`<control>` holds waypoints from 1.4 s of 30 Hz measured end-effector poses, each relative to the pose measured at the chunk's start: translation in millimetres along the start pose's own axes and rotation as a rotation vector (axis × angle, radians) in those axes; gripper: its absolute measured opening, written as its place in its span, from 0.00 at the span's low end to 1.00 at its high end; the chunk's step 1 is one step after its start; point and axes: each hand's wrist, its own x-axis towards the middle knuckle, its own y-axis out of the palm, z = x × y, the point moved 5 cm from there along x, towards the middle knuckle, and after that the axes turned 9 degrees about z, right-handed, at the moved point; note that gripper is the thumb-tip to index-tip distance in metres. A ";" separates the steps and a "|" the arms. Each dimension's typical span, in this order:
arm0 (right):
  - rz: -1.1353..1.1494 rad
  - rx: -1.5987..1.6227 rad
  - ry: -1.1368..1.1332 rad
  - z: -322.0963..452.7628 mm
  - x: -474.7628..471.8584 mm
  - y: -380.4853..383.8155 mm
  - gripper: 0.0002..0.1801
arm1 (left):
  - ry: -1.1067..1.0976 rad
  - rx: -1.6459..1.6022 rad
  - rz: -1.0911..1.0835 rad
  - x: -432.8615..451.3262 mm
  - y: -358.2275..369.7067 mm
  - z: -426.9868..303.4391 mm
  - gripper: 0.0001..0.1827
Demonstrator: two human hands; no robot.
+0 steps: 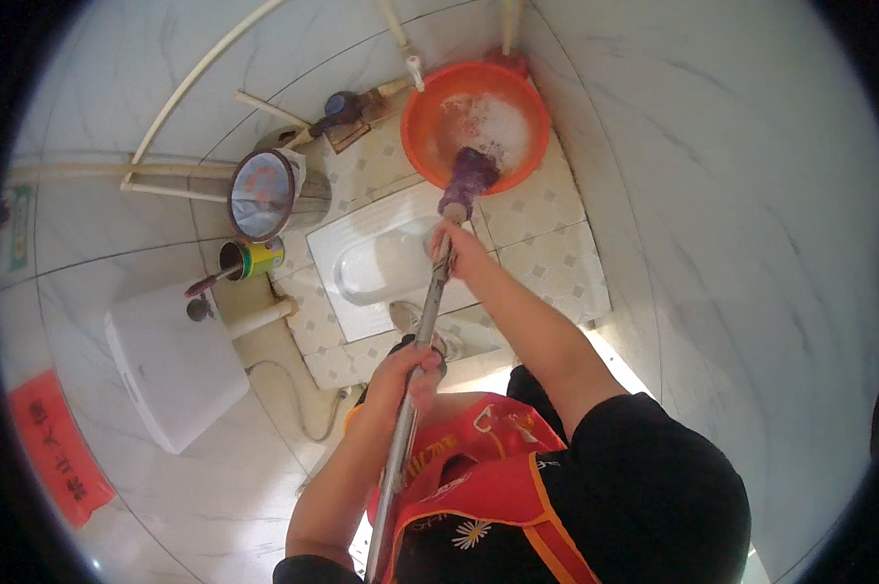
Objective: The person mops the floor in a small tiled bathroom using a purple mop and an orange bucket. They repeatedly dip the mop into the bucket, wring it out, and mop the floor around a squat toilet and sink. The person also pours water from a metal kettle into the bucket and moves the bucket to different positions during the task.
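Both my hands grip the long metal handle (pixel 428 310) of a mop. My right hand (pixel 460 250) holds it high up, just below the wet purple mop head (pixel 469 179). Lower down, in front of my red apron (pixel 476 489), my left hand (pixel 410 372) is closed around the same handle. The mop head reaches over the near rim of an orange plastic basin (pixel 419 150), its far end in the basin. White suds (pixel 501 124) float on the water there. Beneath the handle lies a white squat toilet (pixel 381 266) set in the tiled floor.
Left of the toilet stand a lined waste bin (pixel 308 197) and a yellow-green can (pixel 264 257) holding a brush (pixel 213 281). A white cistern (pixel 180 365) hangs on the left wall. A tap (pixel 415 71) is beside the basin, near a water meter (pixel 341 106). A marbled wall (pixel 702 219) rises at right.
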 end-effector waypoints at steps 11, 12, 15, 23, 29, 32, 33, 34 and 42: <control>-0.286 -0.643 0.187 -12.3 -29.6 16.6 0.04 | 0.170 1.419 -0.268 32.3 16.8 -21.5 0.30; -0.289 -0.785 0.227 -7.9 -21.6 13.8 0.03 | 0.191 1.887 -0.323 37.3 30.7 -19.9 0.31; -0.236 -1.022 0.329 -3.6 -0.1 3.6 0.04 | 0.199 2.317 -0.561 44.2 49.9 -6.5 0.35; 0.136 -1.623 0.695 -6.8 25.7 -5.7 0.11 | 0.260 2.109 -0.580 48.5 62.7 -8.6 0.31; 0.420 -2.448 0.029 -3.0 4.2 31.6 0.14 | 0.473 1.994 -0.591 67.1 50.7 -25.8 0.19; 0.212 -2.024 0.312 4.0 -15.9 32.8 0.08 | 0.420 1.976 -0.531 72.2 37.0 -36.5 0.15; 0.127 -1.689 0.332 8.0 -26.4 31.0 0.09 | 0.321 1.638 -0.464 72.7 24.3 -38.9 0.16; 0.045 -1.358 0.340 14.0 -37.3 27.3 0.11 | 0.209 1.293 -0.389 71.9 11.9 -36.7 0.17; 0.185 0.070 0.279 -2.1 -84.1 8.1 0.38 | 0.039 -0.435 0.547 68.1 15.7 9.3 0.20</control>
